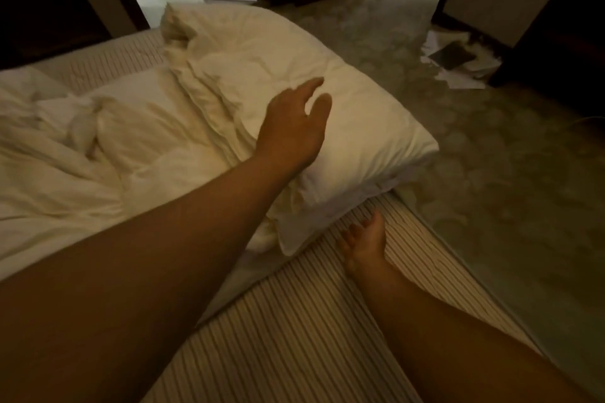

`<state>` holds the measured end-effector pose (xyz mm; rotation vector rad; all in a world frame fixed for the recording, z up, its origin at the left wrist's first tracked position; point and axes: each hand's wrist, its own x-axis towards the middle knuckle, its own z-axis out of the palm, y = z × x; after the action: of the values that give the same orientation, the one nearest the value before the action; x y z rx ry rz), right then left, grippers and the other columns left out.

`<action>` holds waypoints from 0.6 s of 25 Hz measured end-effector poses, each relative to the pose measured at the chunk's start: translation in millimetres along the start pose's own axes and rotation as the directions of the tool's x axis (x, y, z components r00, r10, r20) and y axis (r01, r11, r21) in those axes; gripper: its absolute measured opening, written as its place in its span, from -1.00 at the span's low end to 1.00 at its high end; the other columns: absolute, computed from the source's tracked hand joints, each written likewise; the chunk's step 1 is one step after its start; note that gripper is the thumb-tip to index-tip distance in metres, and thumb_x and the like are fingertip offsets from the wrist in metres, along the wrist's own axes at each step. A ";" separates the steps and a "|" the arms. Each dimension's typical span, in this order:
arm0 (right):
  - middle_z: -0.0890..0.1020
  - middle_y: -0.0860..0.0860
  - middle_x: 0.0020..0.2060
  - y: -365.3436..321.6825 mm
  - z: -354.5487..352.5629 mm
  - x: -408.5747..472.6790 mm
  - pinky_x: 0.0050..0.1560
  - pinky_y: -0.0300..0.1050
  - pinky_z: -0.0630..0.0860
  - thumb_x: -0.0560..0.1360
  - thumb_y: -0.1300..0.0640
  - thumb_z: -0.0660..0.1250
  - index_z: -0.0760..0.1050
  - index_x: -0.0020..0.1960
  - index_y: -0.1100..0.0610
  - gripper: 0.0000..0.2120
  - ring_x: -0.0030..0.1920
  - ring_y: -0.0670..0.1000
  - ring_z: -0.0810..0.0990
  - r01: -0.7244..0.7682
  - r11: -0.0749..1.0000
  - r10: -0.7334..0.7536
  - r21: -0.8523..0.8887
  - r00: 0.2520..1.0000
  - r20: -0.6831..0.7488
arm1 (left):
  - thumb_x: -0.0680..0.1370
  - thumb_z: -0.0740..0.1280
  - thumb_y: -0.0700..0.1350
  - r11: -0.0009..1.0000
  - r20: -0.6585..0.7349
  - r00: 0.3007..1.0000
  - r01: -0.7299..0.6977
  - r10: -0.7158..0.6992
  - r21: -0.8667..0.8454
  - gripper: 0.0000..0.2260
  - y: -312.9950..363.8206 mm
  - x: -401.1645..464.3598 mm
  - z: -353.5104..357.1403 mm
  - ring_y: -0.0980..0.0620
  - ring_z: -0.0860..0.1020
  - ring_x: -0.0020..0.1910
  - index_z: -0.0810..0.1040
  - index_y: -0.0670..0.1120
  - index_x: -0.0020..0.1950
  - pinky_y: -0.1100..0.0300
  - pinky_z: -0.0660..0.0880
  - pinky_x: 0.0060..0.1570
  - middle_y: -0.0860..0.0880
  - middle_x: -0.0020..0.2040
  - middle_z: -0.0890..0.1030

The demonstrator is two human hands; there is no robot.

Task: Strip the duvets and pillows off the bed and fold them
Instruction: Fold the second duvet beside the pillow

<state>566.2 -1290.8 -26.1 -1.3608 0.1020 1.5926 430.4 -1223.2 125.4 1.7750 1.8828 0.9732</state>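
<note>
Bed partly stripped. The left hand (pixel 291 127) hovers, fingers spread and grasping nothing, over a plump white pillow (pixel 327 127) lying just beneath and beyond it at the bed's edge. The right hand (pixel 363 242), released, rests flat on the bare ribbed mattress (pixel 294 321). Left of the upper hand a crumpled, soft cream duvet (pixel 82 157) remains unfolded.

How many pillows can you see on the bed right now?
1. A white pillow lies at the bed's right edge under the open left hand. The crumpled duvet on the left may hide more.
</note>
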 end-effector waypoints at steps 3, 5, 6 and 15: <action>0.55 0.19 0.17 -18.1 2.8 50.9 0.29 0.29 0.39 0.44 -0.37 0.20 0.40 0.35 0.08 -0.33 0.23 0.28 0.50 -0.148 0.964 0.109 0.222 0.978 0.179 | 0.61 -0.06 0.27 0.899 0.242 0.935 0.144 -0.261 0.413 -0.43 -70.0 -33.1 57.1 -0.08 -0.08 0.57 -0.01 0.10 0.58 -0.02 -0.11 0.51 0.03 0.60 -0.01; 0.57 0.19 0.24 -25.7 13.3 71.0 0.30 0.37 0.35 0.38 -0.39 0.28 0.44 0.37 0.04 -0.28 0.26 0.31 0.49 -0.206 0.954 0.101 0.216 0.904 0.414 | 0.58 -0.11 0.32 0.838 0.276 0.906 0.134 -0.320 0.529 -0.39 -110.0 -75.0 66.0 -0.04 -0.18 0.56 -0.16 0.13 0.58 -0.05 -0.14 0.50 0.11 0.59 -0.15; 0.54 0.16 0.31 -28.2 20.0 74.1 0.34 0.36 0.32 0.38 -0.35 0.31 0.39 0.43 0.01 -0.28 0.31 0.30 0.47 -0.187 0.961 0.066 0.204 0.870 0.489 | 0.58 -0.10 0.33 0.832 0.291 0.890 0.152 -0.350 0.534 -0.38 -120.0 -87.4 65.8 -0.03 -0.19 0.56 -0.18 0.15 0.57 -0.08 -0.12 0.48 0.14 0.59 -0.17; 0.56 -0.02 0.29 -37.5 133.1 -2.2 0.28 -0.01 0.45 0.53 -0.02 0.33 0.47 0.35 0.04 -0.59 0.27 0.03 0.52 0.601 0.749 -0.408 -0.279 0.751 0.520 | 0.44 0.09 0.34 0.841 0.363 0.774 0.539 -0.519 0.053 -0.30 -85.0 -49.9 -28.8 -0.04 0.25 0.48 -0.05 0.28 0.54 0.03 0.16 0.46 0.07 0.54 0.22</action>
<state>499.4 -1191.4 43.0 -1.1714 -0.8901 1.4191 356.6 -1275.3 76.6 1.1680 1.9175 0.4380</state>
